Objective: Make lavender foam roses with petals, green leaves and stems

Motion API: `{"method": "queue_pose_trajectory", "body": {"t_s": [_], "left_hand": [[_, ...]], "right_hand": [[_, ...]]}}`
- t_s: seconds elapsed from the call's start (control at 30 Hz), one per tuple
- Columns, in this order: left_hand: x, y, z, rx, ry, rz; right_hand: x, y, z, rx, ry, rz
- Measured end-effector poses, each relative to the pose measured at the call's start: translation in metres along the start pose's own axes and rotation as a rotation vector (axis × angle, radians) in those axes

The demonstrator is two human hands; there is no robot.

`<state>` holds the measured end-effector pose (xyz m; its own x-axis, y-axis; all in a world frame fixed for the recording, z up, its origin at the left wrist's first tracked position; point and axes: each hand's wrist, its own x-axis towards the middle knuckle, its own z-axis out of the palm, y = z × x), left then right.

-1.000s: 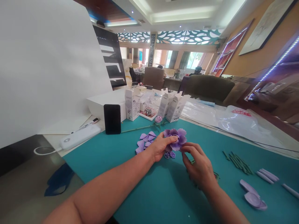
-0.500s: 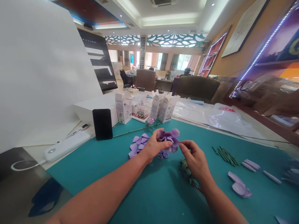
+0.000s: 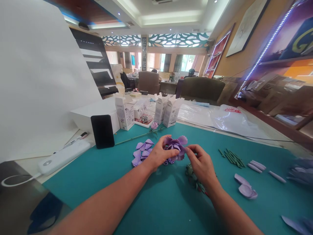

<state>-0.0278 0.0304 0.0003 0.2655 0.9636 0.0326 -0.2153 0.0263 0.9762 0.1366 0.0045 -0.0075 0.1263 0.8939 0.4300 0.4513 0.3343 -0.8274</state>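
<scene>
A purple artificial flower is held above the mat by my left hand, its thumb across the lower petals. My right hand has thumb and forefinger pinched at the flower's right edge, on the tip of an outer petal. Loose purple petals lie left of the flower. Below it, purple wheel-shaped pieces are partly covered. Green leafy parts lie beside and partly behind my right hand.
On the teal mat lie green stem pieces, pale purple petals and an assembled rose on a long stem. A black phone-like slab, white boxes and a white power strip stand around the edges.
The camera view has turned slightly, shifting the surroundings left. Both hands keep their hold at the flower, and the right fingertips sit a little closer against its edge petal.
</scene>
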Motion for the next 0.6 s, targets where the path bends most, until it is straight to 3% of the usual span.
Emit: {"method": "queue_pose_trajectory", "body": {"t_s": [0.23, 0.6], "left_hand": [[-0.003, 0.001, 0.003, 0.063, -0.078, -0.055], [-0.001, -0.002, 0.002, 0.124, -0.103, -0.063]], "right_hand": [[0.01, 0.011, -0.008, 0.182, 0.053, 0.194], [0.006, -0.006, -0.006, 0.187, -0.015, 0.158]]}}
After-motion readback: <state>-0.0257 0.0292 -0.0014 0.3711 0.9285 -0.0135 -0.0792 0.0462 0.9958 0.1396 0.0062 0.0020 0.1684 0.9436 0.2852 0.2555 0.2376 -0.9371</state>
